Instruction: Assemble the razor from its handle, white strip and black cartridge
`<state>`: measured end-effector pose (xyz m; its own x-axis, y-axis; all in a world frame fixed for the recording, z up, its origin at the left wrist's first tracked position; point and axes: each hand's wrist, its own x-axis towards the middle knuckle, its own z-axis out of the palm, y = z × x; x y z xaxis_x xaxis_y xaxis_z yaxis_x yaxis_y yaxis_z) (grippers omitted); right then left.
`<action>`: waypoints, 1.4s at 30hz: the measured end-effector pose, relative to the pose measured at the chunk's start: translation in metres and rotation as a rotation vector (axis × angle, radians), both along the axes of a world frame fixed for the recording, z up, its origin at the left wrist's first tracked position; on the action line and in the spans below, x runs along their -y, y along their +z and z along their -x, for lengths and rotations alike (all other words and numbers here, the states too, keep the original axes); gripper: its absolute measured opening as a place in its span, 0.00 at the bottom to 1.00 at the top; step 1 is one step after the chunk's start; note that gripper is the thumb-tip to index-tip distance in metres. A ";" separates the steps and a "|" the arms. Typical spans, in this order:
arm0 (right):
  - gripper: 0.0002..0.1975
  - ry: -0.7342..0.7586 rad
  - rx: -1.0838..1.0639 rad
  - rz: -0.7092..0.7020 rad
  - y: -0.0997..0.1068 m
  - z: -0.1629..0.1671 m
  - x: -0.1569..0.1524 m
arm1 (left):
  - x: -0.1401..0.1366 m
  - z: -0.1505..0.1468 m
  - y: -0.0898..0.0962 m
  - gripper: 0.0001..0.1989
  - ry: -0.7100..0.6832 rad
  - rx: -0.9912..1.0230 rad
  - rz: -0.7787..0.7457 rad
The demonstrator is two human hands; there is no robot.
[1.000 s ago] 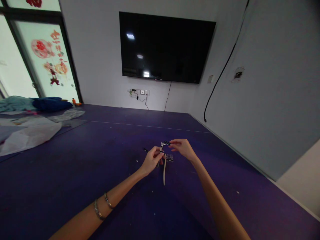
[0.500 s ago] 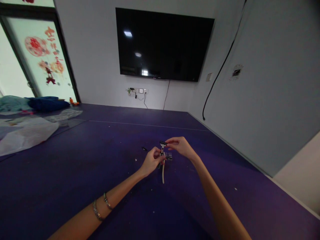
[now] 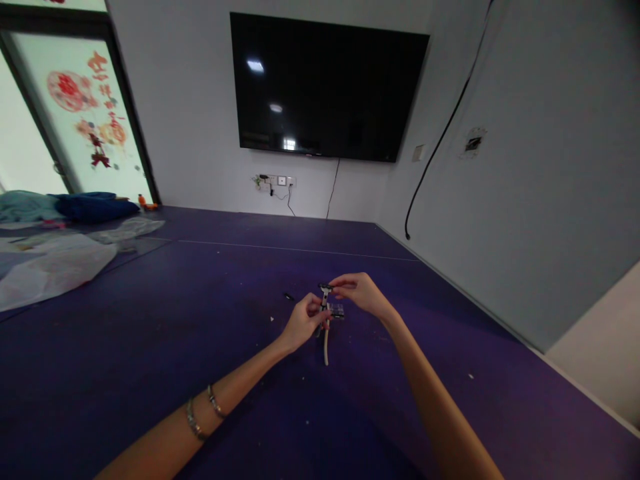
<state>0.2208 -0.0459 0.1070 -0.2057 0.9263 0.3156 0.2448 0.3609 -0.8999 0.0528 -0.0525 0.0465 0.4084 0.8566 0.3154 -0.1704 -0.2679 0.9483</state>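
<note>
My left hand [image 3: 301,325] is closed around the handle of a razor [image 3: 325,293], which stands upright with its dark, wide head on top. The fingertips of my right hand [image 3: 363,293] pinch the right end of that head. Just beside the handle is a small clear case [image 3: 337,311] with dark parts in it; whether it lies on the surface or is held, I cannot tell. Below my left fingers a pale stick-like piece [image 3: 327,350] extends towards me, its upper end hidden. A small black piece [image 3: 289,296] lies to the left of my left hand.
The purple surface [image 3: 210,347] carries a few white scraps. Clear plastic sheeting [image 3: 60,267] and a dark blue cloth bundle [image 3: 95,207] lie at the left. A television [image 3: 330,87] hangs on the wall ahead; a black cable [image 3: 440,140] dangles at right.
</note>
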 end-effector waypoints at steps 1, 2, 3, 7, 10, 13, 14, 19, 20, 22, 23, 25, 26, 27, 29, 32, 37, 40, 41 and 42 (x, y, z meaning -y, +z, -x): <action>0.08 0.001 0.000 0.000 0.000 0.000 0.000 | 0.000 0.000 0.000 0.16 -0.002 0.000 -0.001; 0.08 0.001 0.003 -0.003 0.000 0.000 0.000 | 0.000 0.000 0.000 0.16 -0.002 -0.001 -0.002; 0.08 0.001 0.008 -0.007 0.000 0.001 0.000 | 0.000 0.000 -0.001 0.16 -0.001 -0.004 -0.002; 0.07 -0.002 0.026 -0.016 0.000 0.002 0.000 | 0.000 0.000 0.000 0.17 0.005 -0.016 0.010; 0.06 0.005 0.027 -0.038 0.000 0.002 0.000 | 0.001 0.000 0.000 0.18 0.003 -0.008 0.026; 0.07 0.018 0.012 -0.058 0.001 0.002 0.001 | 0.001 -0.001 0.000 0.18 0.002 -0.002 0.034; 0.07 0.021 0.005 -0.060 0.001 0.002 0.002 | 0.001 -0.001 0.000 0.18 0.001 0.001 0.037; 0.07 0.006 0.024 -0.101 0.002 0.004 0.003 | 0.001 -0.001 0.002 0.17 0.001 0.016 0.049; 0.07 -0.004 0.035 -0.117 0.002 0.004 0.003 | 0.001 -0.002 0.002 0.17 0.005 0.018 0.050; 0.08 -0.022 0.052 -0.147 0.003 0.005 0.003 | 0.002 -0.002 0.003 0.16 0.011 0.021 0.054; 0.08 -0.030 0.059 -0.158 0.003 0.006 0.004 | 0.002 -0.002 0.003 0.16 0.011 0.022 0.056; 0.09 -0.041 0.075 -0.176 0.004 0.006 0.005 | 0.002 -0.002 0.004 0.16 0.013 0.021 0.057; 0.09 -0.046 0.083 -0.183 0.005 0.006 0.006 | 0.002 -0.002 0.004 0.15 0.016 0.019 0.056; 0.09 -0.049 0.090 -0.189 0.005 0.006 0.006 | 0.002 -0.002 0.004 0.15 0.020 0.018 0.053; 0.10 -0.051 0.093 -0.196 0.006 0.007 0.007 | 0.002 -0.002 0.004 0.15 0.027 0.018 0.047; 0.10 -0.051 0.092 -0.204 0.006 0.007 0.008 | 0.000 -0.003 0.003 0.15 0.034 0.021 0.049; 0.09 -0.055 0.104 -0.224 0.006 0.006 0.007 | 0.001 -0.004 0.004 0.14 0.059 0.015 0.069; 0.09 -0.058 0.110 -0.239 0.006 0.006 0.007 | 0.003 -0.005 0.006 0.14 0.072 0.017 0.078; 0.09 -0.058 0.110 -0.240 0.006 0.006 0.007 | 0.004 -0.005 0.007 0.13 0.079 0.016 0.082; 0.10 -0.058 0.109 -0.239 0.005 0.006 0.007 | 0.004 -0.006 0.007 0.13 0.086 0.016 0.086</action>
<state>0.2147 -0.0532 0.1122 -0.1993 0.8393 0.5059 0.3621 0.5428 -0.7578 0.0586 -0.0568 0.0533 0.3276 0.9125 0.2448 -0.1659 -0.1996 0.9657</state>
